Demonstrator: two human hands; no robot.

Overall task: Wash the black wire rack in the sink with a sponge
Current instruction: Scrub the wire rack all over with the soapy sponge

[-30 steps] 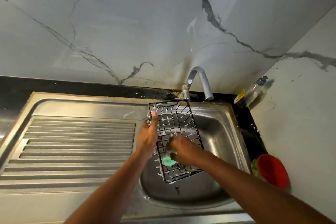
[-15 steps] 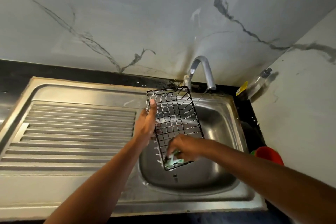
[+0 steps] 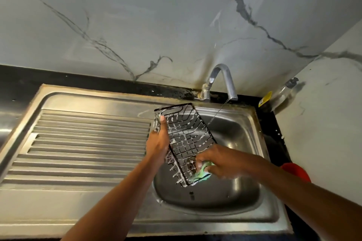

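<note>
Marble-look wall tiles behind, black counter strip, and a stainless sink (image 3: 252, 121) with a ribbed draining board (image 3: 88, 143) off to the left. The tap (image 3: 223, 78) is on, with a thin stream running at a slant into the basin just past the rack's far right edge.

The black wire rack (image 3: 186, 135) is held tilted over the basin, far end up near the tap base, near end dipping low. The left hand (image 3: 158, 143) is clamped on its left rim, thumb pointing up along the wire. The right hand (image 3: 219, 162) is closed around a green sponge (image 3: 202, 172), pressing it on the rack's near right corner.

Progress-wise, I'd say it's well into the scrubbing. White suds cling to most of the wires, from the top end down to the prongs at the bottom, so most of it looks soaped. What's left seems to be finishing that lower corner, maybe the underside (can't see it from here), and then a rinse, since the foam's all still on.

Room to move: plenty of open basin below and to the right of the rack, so swinging it under the stream shouldn't be a squeeze. The tight spot is the top end, which sits close to the tap base and the sink's back rim, so lifting it higher could clip the spout. A bottle (image 3: 280, 94) and something red (image 3: 295, 172) sit on the right counter, well clear of the basin.
</note>
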